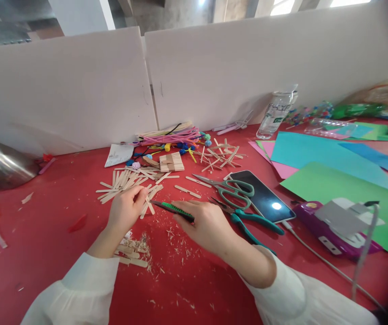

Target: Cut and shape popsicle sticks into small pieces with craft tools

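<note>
My right hand (207, 223) is closed round a green utility knife (173, 208), whose blade end points left toward my other hand. My left hand (126, 208) is closed, its fingers pinching a wooden craft stick (149, 205) that slants down onto the red table (54, 234). A loose pile of wooden sticks (126, 180) lies just beyond my left hand. Wood shavings (176, 239) are scattered below and between my hands, with cut stick pieces (131, 255) by my left wrist.
Green-handled scissors (234, 189), teal pliers (248, 221) and a phone (263, 196) lie right of my right hand. Coloured paper sheets (332, 167), a purple glue gun (332, 228), a water bottle (277, 113), pipe cleaners (173, 135) and a small stick raft (171, 162) sit further back. White partition boards (78, 85) close off the rear.
</note>
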The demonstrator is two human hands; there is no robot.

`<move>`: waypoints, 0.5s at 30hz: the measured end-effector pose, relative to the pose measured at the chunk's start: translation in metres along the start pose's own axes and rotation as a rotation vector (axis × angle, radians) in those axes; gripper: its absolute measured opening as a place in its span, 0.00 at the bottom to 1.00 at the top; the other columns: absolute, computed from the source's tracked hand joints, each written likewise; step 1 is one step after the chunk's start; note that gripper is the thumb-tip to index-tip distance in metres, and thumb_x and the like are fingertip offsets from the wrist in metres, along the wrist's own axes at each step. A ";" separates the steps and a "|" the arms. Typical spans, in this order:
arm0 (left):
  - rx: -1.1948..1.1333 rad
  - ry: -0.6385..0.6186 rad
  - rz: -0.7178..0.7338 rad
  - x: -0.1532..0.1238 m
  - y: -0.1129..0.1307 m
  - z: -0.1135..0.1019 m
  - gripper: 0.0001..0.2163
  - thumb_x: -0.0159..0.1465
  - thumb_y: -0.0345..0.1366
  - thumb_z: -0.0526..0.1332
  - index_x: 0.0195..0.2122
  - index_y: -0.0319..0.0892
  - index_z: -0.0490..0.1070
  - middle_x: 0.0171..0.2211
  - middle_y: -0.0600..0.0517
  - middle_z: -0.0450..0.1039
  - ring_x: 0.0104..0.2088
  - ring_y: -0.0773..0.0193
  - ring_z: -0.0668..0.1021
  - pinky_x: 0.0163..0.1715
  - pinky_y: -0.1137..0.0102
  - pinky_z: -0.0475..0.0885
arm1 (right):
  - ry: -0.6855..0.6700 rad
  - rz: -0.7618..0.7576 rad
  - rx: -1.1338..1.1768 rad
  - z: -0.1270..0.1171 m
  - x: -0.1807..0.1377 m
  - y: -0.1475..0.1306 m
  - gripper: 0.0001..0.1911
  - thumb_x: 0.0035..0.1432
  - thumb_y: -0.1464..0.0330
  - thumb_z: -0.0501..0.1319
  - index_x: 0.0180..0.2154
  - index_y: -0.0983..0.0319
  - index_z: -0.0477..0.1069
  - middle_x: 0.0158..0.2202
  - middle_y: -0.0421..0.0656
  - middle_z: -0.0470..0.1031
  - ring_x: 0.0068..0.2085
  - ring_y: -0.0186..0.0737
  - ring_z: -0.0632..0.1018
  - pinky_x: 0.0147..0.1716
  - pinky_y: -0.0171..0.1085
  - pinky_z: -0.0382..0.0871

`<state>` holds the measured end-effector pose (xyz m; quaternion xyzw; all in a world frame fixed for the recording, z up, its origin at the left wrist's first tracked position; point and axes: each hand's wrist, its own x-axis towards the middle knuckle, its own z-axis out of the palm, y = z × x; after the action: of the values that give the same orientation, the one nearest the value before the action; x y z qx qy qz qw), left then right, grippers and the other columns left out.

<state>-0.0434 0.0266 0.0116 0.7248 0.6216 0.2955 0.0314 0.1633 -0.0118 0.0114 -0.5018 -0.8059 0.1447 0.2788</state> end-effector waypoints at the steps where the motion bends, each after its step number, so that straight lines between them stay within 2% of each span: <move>1: -0.010 0.000 0.001 0.000 -0.001 0.000 0.16 0.61 0.44 0.49 0.27 0.43 0.72 0.22 0.53 0.74 0.25 0.65 0.73 0.25 0.75 0.64 | 0.000 -0.005 -0.004 0.000 0.000 0.000 0.13 0.56 0.70 0.59 0.42 0.55 0.77 0.39 0.42 0.81 0.36 0.42 0.81 0.33 0.34 0.72; 10: -0.029 0.020 0.052 -0.002 0.003 -0.003 0.15 0.62 0.43 0.50 0.27 0.43 0.71 0.22 0.54 0.74 0.25 0.65 0.73 0.27 0.76 0.65 | -0.088 0.045 -0.002 -0.002 0.000 -0.002 0.13 0.57 0.70 0.58 0.43 0.58 0.76 0.38 0.43 0.81 0.35 0.44 0.81 0.31 0.34 0.71; 15: -0.046 0.017 0.016 -0.005 0.000 -0.006 0.14 0.61 0.43 0.51 0.28 0.42 0.72 0.23 0.54 0.75 0.24 0.66 0.74 0.26 0.76 0.65 | -0.064 0.040 0.084 -0.001 0.000 -0.001 0.12 0.57 0.71 0.58 0.42 0.58 0.76 0.38 0.43 0.81 0.37 0.43 0.81 0.34 0.34 0.71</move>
<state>-0.0471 0.0202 0.0148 0.7264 0.6090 0.3160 0.0405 0.1634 -0.0116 0.0127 -0.5008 -0.7974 0.2001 0.2708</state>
